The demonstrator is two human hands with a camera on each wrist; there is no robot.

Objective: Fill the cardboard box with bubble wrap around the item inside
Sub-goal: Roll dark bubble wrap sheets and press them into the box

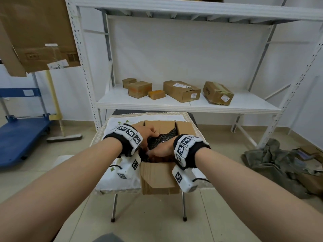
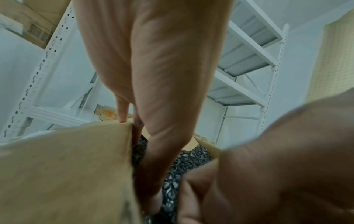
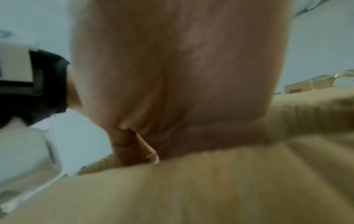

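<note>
**Status: Filling in progress, box not yet closed**

The cardboard box [image 1: 160, 179] sits open at the table's [image 1: 120, 184] near edge. Dark bubble wrap [image 1: 165, 137] already fills its interior. The left hand [image 1: 146, 134] grips the wrap; the right hand [image 1: 161, 151] presses into it, grip not discernible. The item inside is hidden. Remaining: tucking the wrap below the rim.

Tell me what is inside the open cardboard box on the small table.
Dark bubble wrap fills the cardboard box. The left hand and right hand are both on the wrap, fingers pushed down into it. The item beneath is covered and cannot be seen.
</note>
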